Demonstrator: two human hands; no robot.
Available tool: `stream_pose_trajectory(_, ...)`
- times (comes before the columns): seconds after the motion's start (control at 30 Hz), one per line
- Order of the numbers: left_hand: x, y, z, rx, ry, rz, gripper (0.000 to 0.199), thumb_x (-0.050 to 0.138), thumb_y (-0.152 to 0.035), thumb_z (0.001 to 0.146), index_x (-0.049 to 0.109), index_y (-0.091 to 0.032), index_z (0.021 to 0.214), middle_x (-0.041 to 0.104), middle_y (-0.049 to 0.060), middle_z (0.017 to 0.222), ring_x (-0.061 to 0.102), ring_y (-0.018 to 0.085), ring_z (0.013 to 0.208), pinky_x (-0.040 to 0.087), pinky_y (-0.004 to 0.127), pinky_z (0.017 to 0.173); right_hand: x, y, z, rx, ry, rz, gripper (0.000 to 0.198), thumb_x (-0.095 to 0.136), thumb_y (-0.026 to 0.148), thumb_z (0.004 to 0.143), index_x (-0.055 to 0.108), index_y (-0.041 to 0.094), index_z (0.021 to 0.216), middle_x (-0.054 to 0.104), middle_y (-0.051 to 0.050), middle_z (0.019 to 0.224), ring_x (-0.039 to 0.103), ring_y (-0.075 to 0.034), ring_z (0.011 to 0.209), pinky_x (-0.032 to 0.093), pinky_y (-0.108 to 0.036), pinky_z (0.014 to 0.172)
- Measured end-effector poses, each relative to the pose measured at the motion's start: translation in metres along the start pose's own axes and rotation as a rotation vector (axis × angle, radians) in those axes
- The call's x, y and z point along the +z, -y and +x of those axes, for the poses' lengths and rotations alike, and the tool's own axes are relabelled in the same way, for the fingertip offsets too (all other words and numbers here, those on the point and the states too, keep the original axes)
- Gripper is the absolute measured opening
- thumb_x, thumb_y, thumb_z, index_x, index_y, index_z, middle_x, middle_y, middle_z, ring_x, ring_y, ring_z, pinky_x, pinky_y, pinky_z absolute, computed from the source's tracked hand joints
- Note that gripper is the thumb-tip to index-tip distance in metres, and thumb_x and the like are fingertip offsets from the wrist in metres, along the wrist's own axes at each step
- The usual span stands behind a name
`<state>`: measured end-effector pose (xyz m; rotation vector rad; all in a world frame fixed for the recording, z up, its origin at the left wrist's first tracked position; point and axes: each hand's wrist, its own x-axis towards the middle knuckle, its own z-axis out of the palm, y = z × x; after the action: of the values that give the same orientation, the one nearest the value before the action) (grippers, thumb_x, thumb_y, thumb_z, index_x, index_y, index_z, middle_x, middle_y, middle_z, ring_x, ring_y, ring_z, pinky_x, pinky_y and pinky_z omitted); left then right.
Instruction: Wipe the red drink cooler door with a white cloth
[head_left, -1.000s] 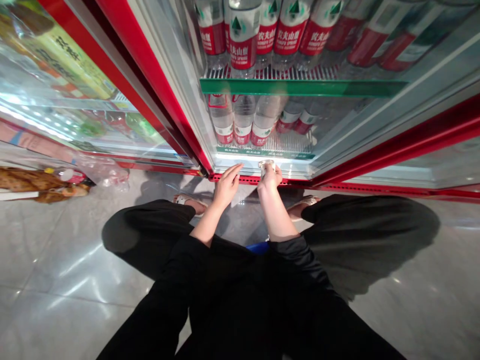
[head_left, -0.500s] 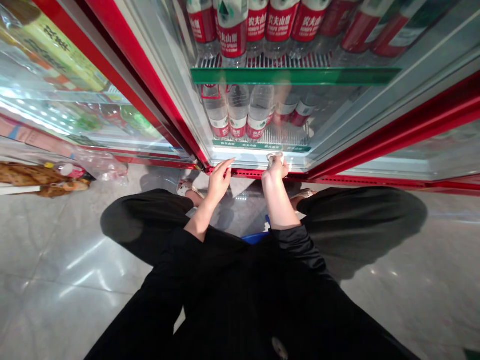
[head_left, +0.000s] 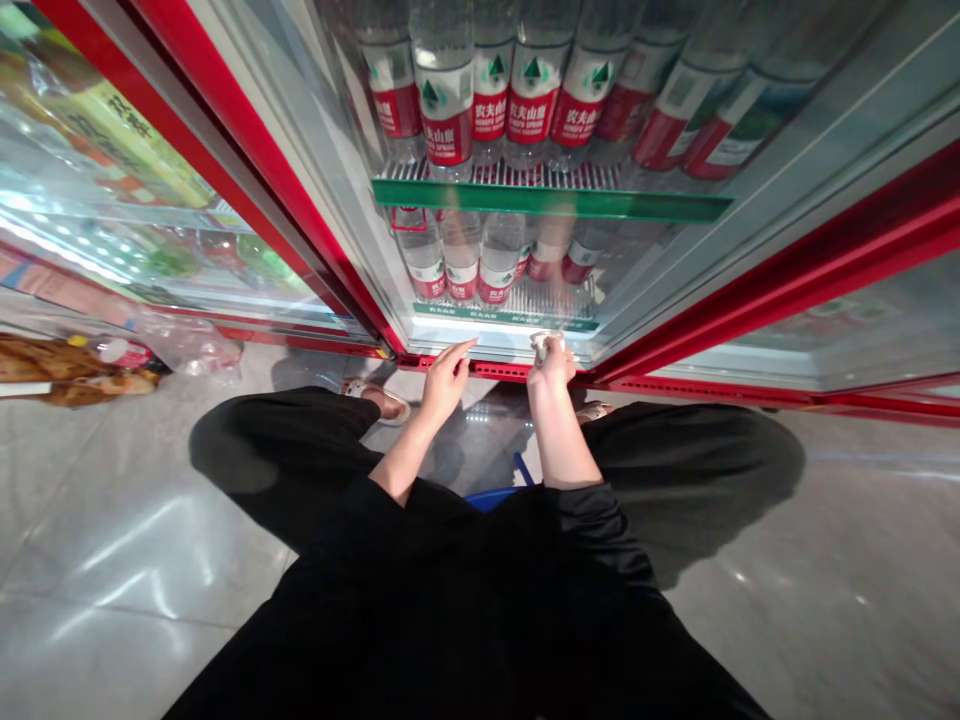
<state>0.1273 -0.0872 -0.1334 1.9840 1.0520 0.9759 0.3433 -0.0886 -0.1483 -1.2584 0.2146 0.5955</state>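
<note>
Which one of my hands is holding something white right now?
Your right hand: its fingers close on a bunched white cloth. Your left hand has its fingers stretched out, with nothing visible in it.

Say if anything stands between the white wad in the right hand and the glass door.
Nothing visible does: the right hand holds the white wad by the foot of the glass door, and the bottles stand behind the glass.

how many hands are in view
2: the left hand, fingers extended, by the cooler's red bottom rail, and the right hand, holding a crumpled white wad.
</note>
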Motion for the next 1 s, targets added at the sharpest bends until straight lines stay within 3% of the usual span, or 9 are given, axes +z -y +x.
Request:
stream_pose_trajectory(0.1, 0.009, -0.008, 0.004, 0.004, 0.029, -0.014, 0.045, 0.055, -0.009, 0.104, 0.077, -0.028, 0.139, 0.078, 0.006, 0.143, 0.072, 0.023, 0.135, 0.055, 0.042, 0.123, 0.004, -0.016, -0.010, 0.070, -0.047, -0.011, 0.009, 0.074, 0.019, 0.103, 0.070, 0.017, 0.111, 0.072, 0.003, 0.091, 0.069, -0.012, 0.075, 0.063, -0.025, 0.068)
stream_pose_trajectory(0.17, 0.012, -0.013, 0.005, 0.005, 0.037, -0.025, 0.043, 0.055, -0.011, 0.105, 0.077, -0.026, 0.140, 0.078, 0.007, 0.143, 0.072, 0.024, 0.135, 0.055, 0.041, 0.123, 0.005, -0.023, -0.015, 0.126, -0.024, -0.028, 0.021, 0.076, 0.031, 0.105, 0.072, 0.016, 0.119, 0.076, -0.003, 0.108, 0.074, -0.015, 0.087, 0.067, -0.031, 0.077)
stream_pose_trajectory(0.33, 0.015, -0.019, 0.004, -0.056, 0.058, -0.019, 0.041, 0.055, -0.010, 0.105, 0.076, -0.024, 0.138, 0.078, 0.007, 0.143, 0.072, 0.023, 0.136, 0.054, 0.040, 0.124, -0.009, -0.006, 0.003, 0.157, -0.045, -0.065, 0.039, 0.074, 0.042, 0.106, 0.069, 0.019, 0.137, 0.072, -0.010, 0.136, 0.074, -0.024, 0.114, 0.067, -0.045, 0.096)
stream_pose_trajectory(0.5, 0.018, -0.026, 0.002, -0.090, 0.072, -0.003, 0.042, 0.054, -0.007, 0.105, 0.075, -0.022, 0.137, 0.078, 0.008, 0.144, 0.071, 0.023, 0.136, 0.052, 0.040, 0.124, -0.020, 0.016, 0.027, 0.082, -0.088, -0.066, 0.041, 0.074, 0.042, 0.106, 0.068, 0.019, 0.140, 0.071, -0.010, 0.140, 0.073, -0.026, 0.118, 0.066, -0.048, 0.100)
stream_pose_trajectory(0.8, 0.033, -0.037, 0.006, -0.072, 0.110, 0.003, 0.040, 0.055, -0.008, 0.105, 0.078, -0.024, 0.133, 0.080, 0.007, 0.138, 0.074, 0.023, 0.132, 0.055, 0.040, 0.122, -0.026, -0.003, 0.030, 0.074, -0.047, -0.103, 0.042, 0.075, 0.043, 0.106, 0.068, 0.019, 0.140, 0.071, -0.010, 0.140, 0.073, -0.026, 0.119, 0.066, -0.049, 0.101)
stream_pose_trajectory(1.0, 0.040, -0.038, 0.009, -0.062, 0.110, -0.008, 0.040, 0.055, -0.007, 0.103, 0.080, -0.025, 0.129, 0.081, 0.006, 0.136, 0.075, 0.022, 0.131, 0.056, 0.040, 0.122, -0.042, 0.021, 0.055, -0.038, -0.126, -0.147, 0.042, 0.074, 0.044, 0.106, 0.067, 0.019, 0.140, 0.070, -0.011, 0.141, 0.073, -0.026, 0.119, 0.066, -0.048, 0.100)
